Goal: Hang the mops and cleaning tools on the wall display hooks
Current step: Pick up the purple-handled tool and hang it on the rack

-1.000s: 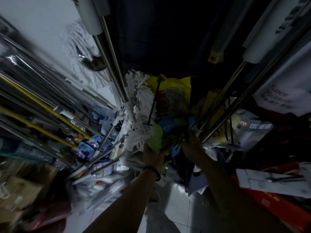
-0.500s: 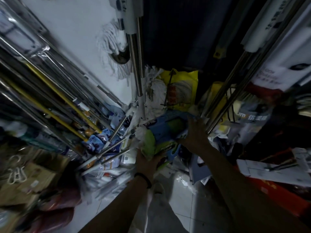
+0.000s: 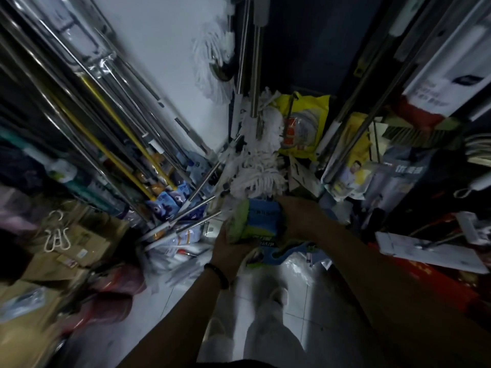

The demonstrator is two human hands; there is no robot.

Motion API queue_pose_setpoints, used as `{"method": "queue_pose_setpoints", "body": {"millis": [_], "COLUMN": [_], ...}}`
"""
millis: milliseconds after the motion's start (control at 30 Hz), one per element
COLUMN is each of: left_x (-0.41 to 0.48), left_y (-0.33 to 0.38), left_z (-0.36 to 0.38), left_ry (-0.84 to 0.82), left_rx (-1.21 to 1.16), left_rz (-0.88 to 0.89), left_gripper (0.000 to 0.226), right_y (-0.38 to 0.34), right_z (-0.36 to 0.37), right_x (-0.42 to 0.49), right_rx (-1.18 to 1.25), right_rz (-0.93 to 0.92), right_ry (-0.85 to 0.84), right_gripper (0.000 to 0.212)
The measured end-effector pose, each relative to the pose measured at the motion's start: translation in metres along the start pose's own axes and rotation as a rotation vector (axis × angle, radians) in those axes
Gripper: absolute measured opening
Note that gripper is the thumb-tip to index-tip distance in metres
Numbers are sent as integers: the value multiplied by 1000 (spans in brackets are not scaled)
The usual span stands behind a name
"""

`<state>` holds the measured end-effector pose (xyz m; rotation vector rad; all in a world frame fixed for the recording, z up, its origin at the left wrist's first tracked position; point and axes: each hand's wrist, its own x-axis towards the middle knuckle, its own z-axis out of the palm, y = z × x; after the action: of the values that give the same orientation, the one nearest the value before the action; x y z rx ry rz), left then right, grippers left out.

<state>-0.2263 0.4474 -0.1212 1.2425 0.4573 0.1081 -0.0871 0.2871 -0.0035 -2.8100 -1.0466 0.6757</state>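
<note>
White wall (image 3: 170, 62) is seen above and left of the pack (image 3: 259, 219), which is taken as reference. Tiled floor (image 3: 305, 293) is seen below the pack. A crowd of steel poles (image 3: 79, 102) is leaned left of the pack, a yellow pole (image 3: 119, 134) among them, with their lower ends near its left side. Cardboard boxes (image 3: 79, 243) are stacked well left of the pack, with white S-hooks (image 3: 57, 235) laid on top. A white string mop (image 3: 255, 166) is hung just above the pack; whether its strands touch the pack's top edge cannot be told. A yellow bag (image 3: 305, 123) is seen further above, slightly right. A round mop head (image 3: 212, 70) is seen against the wall, well above the pack. The pack, blue with a green side, is held in mid-air over the floor, on no hook. It is gripped from below left by the left hand (image 3: 228, 248), thumb up along the green edge, and from the right by the right hand (image 3: 297, 216), fingers curled over its top. A dark wristband (image 3: 216, 270) is worn on the left wrist, below the pack.
</note>
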Motion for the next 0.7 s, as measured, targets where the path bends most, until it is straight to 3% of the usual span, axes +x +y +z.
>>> {"method": "queue_pose_setpoints", "body": {"millis": [100,233,400,500,600,700], "left_x": [-13,-27,-48,-60,-77,-86], "left_y": [2,8,-19,-69,-100,-105], "left_z": [0,11,17,18,34,57], "left_ry": [7,29,233,367,366,381], "left_rx": [-47,-135,-273,-217,-291,-417], "left_rz": [-56,-197,-487,-690,-828,-869], "left_gripper": [66,47,21,40,63,65], "right_y": [-2,8,38,65,90,113], "right_z": [13,28,45,53,54,47], "right_x": [-8,-20,-43,-56,-74,-97], "right_rx": [33,169,406,504,614,793], "right_rz": [54,117,204,268,301,296], "right_ry": [-41,-27,11,21,79,174], "right_gripper": [99,84,97,92,105,81]}}
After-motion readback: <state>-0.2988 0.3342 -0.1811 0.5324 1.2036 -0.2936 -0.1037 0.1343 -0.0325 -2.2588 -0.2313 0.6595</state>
